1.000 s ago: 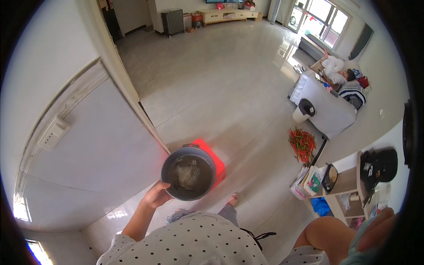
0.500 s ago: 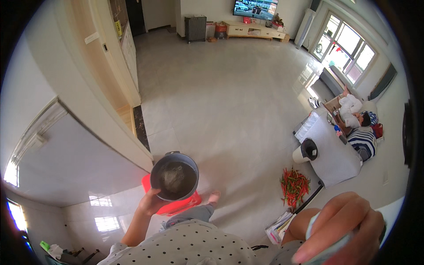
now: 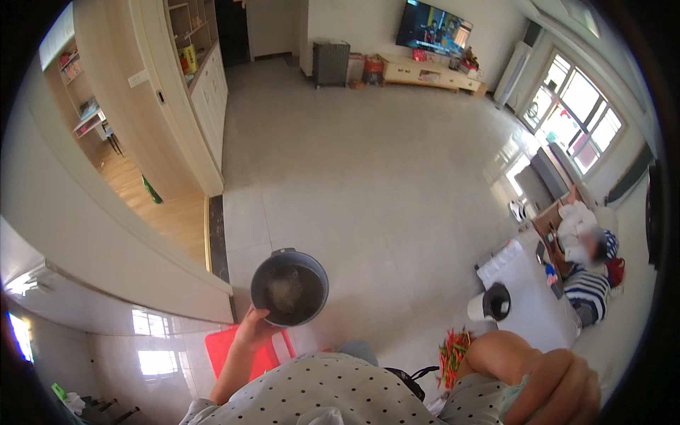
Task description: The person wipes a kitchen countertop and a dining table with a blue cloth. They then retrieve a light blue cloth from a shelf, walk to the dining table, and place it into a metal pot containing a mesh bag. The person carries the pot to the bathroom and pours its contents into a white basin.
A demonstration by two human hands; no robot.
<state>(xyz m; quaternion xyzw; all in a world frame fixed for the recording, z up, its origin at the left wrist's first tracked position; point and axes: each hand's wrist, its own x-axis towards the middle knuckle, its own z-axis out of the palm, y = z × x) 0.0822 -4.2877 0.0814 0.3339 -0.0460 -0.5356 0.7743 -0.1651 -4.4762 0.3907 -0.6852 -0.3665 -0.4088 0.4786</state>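
Note:
My left hand grips the near rim of a round dark grey pot, thumb over the edge. A clump of pale, stringy stuff sits in the pot; I cannot make out what it is. At the lower right my right hand is curled round a pale green cloth-like thing, mostly hidden by the fingers. Beneath my left forearm lies a red plastic object, partly covered by the arm.
Red and green chili peppers lie on the floor at right, partly behind my right arm. Past them are a white bin and a cloth-covered table. A person reclines on the sofa. A doorway edge stands left of the pot.
The view has shifted, bringing more of the side room into sight. The pot sits slightly lower and further right, and my right arm now covers part of the peppers. Both hands keep their hold.

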